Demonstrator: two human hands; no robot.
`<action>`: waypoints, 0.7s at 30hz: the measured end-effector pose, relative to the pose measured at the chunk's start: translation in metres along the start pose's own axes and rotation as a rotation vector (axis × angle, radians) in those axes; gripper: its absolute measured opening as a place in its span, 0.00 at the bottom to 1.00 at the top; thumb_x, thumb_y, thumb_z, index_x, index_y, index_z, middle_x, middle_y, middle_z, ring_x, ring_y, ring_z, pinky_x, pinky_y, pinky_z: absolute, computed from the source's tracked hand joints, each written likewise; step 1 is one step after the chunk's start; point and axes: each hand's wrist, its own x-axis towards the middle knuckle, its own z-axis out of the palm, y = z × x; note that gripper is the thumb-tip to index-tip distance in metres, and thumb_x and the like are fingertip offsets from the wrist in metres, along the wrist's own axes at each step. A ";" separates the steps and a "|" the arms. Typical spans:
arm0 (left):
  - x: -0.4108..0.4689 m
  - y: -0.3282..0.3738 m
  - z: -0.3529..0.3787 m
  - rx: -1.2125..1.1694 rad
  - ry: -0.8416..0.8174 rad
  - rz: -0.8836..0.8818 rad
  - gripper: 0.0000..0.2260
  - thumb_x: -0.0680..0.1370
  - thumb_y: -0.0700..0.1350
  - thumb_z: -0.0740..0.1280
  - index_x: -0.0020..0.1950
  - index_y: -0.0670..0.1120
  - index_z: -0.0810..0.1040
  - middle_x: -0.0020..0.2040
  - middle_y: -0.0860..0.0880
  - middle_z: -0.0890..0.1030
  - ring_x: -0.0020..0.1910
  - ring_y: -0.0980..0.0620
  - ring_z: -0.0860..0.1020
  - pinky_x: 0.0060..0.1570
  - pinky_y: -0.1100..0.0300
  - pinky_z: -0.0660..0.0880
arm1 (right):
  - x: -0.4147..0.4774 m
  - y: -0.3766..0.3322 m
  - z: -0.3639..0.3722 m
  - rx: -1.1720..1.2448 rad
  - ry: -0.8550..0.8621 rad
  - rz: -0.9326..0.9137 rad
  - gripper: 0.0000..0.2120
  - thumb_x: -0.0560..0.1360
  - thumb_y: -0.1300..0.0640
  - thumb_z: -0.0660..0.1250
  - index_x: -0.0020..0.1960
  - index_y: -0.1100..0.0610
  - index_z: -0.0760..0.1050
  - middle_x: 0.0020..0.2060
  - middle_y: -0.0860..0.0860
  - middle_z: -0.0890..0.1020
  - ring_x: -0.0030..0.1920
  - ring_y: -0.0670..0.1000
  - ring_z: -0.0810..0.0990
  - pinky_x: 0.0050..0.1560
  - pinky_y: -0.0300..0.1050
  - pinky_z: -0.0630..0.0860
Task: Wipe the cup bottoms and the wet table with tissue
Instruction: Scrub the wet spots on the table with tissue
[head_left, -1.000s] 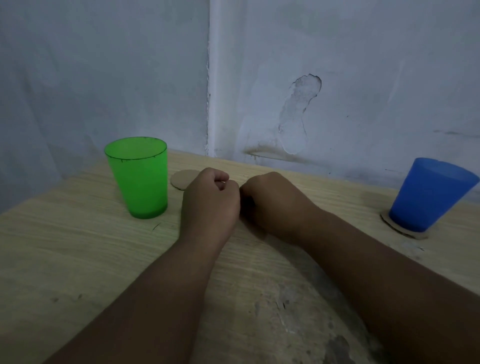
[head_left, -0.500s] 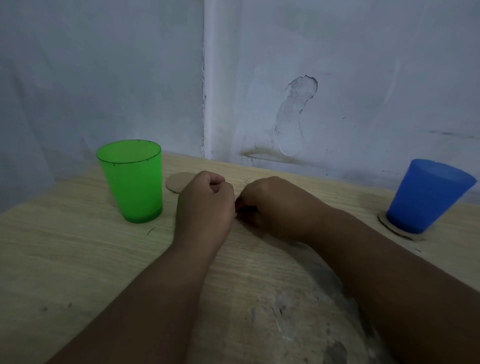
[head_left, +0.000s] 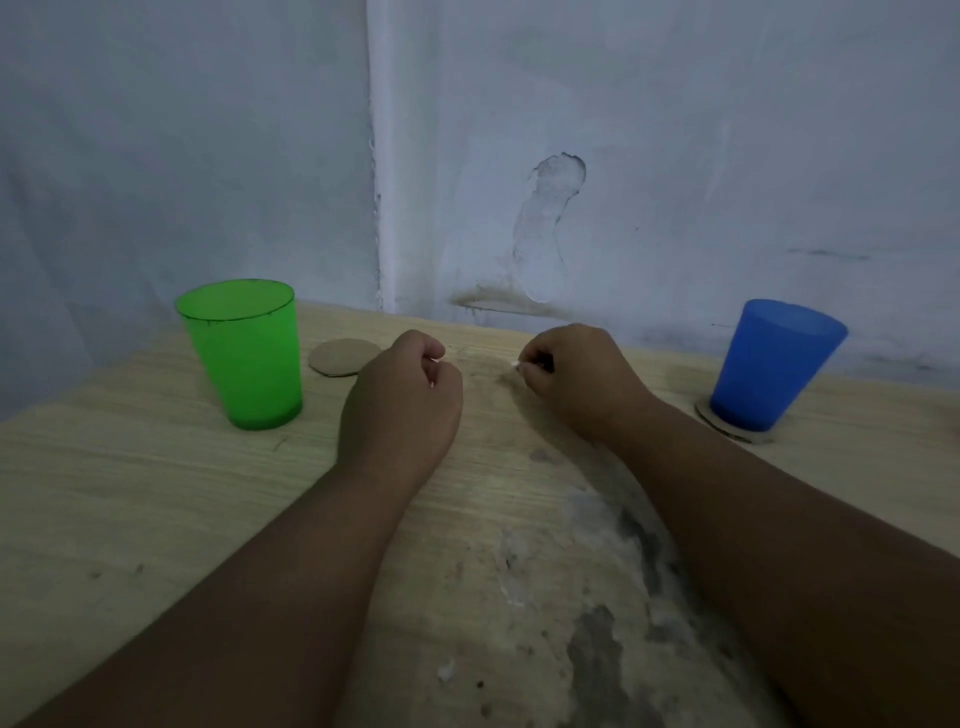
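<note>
Pale wooden desk (head_left: 130, 493) carries my curled, empty left hand (head_left: 402, 400), my right hand (head_left: 576, 379) pinching a white tissue scrap (head_left: 516, 365), between green plastic cup (head_left: 244, 353) and blue plastic cup (head_left: 769, 364).

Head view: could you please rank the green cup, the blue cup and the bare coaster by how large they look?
1. Green cup, largest, though it stands somewhat nearer the camera.
2. Blue cup, close behind; true sizes may match.
3. Bare coaster, clearly smallest.
</note>
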 end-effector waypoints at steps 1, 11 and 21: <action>-0.005 0.005 0.002 0.027 -0.018 0.028 0.11 0.80 0.46 0.62 0.61 0.49 0.79 0.48 0.52 0.81 0.45 0.50 0.79 0.46 0.53 0.77 | -0.008 0.003 -0.004 -0.001 -0.004 0.016 0.11 0.79 0.55 0.66 0.50 0.60 0.85 0.46 0.53 0.86 0.44 0.50 0.81 0.45 0.39 0.72; -0.089 0.081 0.058 0.250 -0.342 0.343 0.18 0.80 0.50 0.64 0.69 0.47 0.77 0.63 0.47 0.79 0.63 0.45 0.75 0.61 0.47 0.73 | -0.115 0.051 -0.062 0.036 0.077 0.124 0.08 0.78 0.55 0.67 0.50 0.57 0.83 0.44 0.51 0.85 0.42 0.48 0.79 0.42 0.38 0.71; -0.207 0.200 0.150 0.184 -0.547 0.524 0.19 0.81 0.53 0.63 0.70 0.50 0.76 0.64 0.49 0.76 0.64 0.48 0.72 0.63 0.49 0.72 | -0.277 0.157 -0.170 -0.014 0.181 0.348 0.04 0.75 0.53 0.70 0.44 0.51 0.81 0.32 0.39 0.76 0.33 0.36 0.74 0.34 0.25 0.67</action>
